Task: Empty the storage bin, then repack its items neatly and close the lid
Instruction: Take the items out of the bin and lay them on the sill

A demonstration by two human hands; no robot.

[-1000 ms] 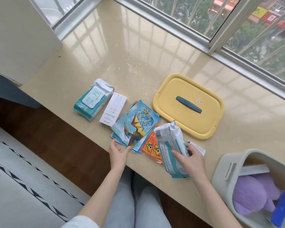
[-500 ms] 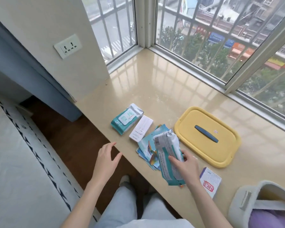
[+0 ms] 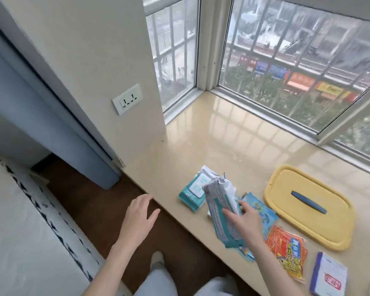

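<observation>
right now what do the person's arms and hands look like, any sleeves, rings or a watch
Two bare hands and forearms, no gloves. The left hand and right hand show no rings, and neither wrist has a watch or bracelet. No sleeve is in view on either forearm. Nail colour is too blurred to tell.

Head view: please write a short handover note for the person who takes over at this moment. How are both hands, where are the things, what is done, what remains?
Left hand: open, holding nothing, beside the near edge of the ledge.
Right hand: grips a white-and-teal wipes pack, held up over the blue cards.
Also on the ledge: second wipes pack, orange packets, small white box, yellow lid.
Done: lid off, these items out.
Left: the bin is not clearly in view, so check it is empty; then repack and close the lid.
</observation>
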